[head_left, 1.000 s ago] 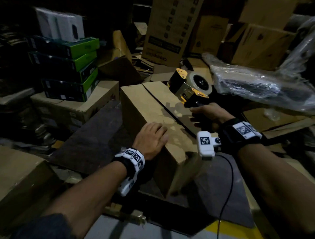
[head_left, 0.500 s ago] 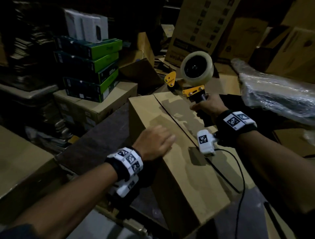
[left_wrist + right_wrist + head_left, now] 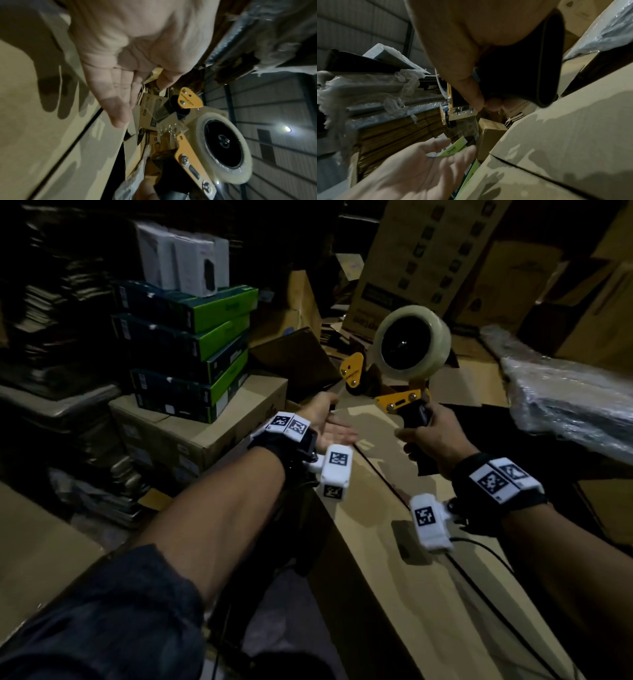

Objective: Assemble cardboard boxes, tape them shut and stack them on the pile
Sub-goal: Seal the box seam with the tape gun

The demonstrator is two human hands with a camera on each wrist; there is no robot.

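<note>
Cardboard box (image 3: 404, 559) is seen lying lengthwise ahead of the person, its top flaps closed with a dark seam (image 3: 380, 474) running down the middle; near end is cut off by the frame's bottom edge. Left long edge drops to a dark gap beside a low carton (image 3: 205, 436) bearing a stack of green-and-black boxes (image 3: 191, 350). Far end is crowded by loose cardboard and tall cartons.

Right hand (image 3: 433, 440) is clenched round the black handle of the tape dispenser (image 3: 404, 361), which is held upright above the far part of the box, the roll uppermost, apparently clear of the cardboard. In the right wrist view the fingers (image 3: 471, 86) are wrapped on the handle; most of the tool is hidden behind the palm.

Left hand (image 3: 325, 422) is held flat, fingers straight and relaxed, gripping nothing, over the left flap near the far end. Contact with the flap cannot be judged; in the left wrist view a shadow (image 3: 56, 86) is cast on the cardboard beside the hand.

A plastic-wrapped bundle (image 3: 568, 402) is set close along the right side. Far background is dark and poorly resolved.
</note>
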